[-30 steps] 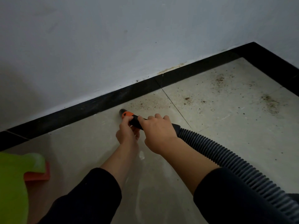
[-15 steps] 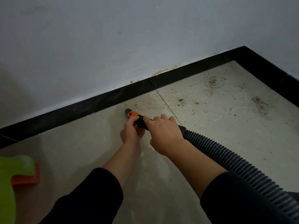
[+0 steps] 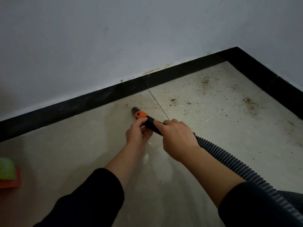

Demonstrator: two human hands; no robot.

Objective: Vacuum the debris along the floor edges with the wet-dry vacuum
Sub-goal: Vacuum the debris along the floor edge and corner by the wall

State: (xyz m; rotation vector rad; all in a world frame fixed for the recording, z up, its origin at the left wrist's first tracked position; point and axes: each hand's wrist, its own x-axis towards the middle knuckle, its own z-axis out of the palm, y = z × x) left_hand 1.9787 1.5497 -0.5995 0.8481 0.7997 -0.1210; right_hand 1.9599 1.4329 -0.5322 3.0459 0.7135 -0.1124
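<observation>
Judging from how the dirt lies, the job is partway done. The floor point(image 3: 68, 154) to the left of the grout line point(image 3: 158, 104) looks largely free of grit along the black skirting point(image 3: 78, 106). Brown debris point(image 3: 173, 100) lies scattered over the tile to the right, in patches reaching toward the corner. The nozzle point(image 3: 135, 110) of the vacuum sits low on the floor near the skirting, its dark mouth among a thin band of specks at the edge, with an orange collar point(image 3: 140, 115) just behind it. The left hand point(image 3: 136, 132) has its grip closed on the tube just behind that collar, thumb on top and fingers curled beneath. The right hand point(image 3: 177, 139) has its grip wrapped over the black handle further back, where the ribbed hose point(image 3: 229, 163) begins and trails off to the lower right. What remains is probably the whole right-hand tile and the corner, where the skirting turns and leaves the nozzle less room. A green and orange object point(image 3: 7, 172) lies at the left edge, well apart and out of the way. A yellowish stain point(image 3: 157, 69) marks the wall above the skirting.
</observation>
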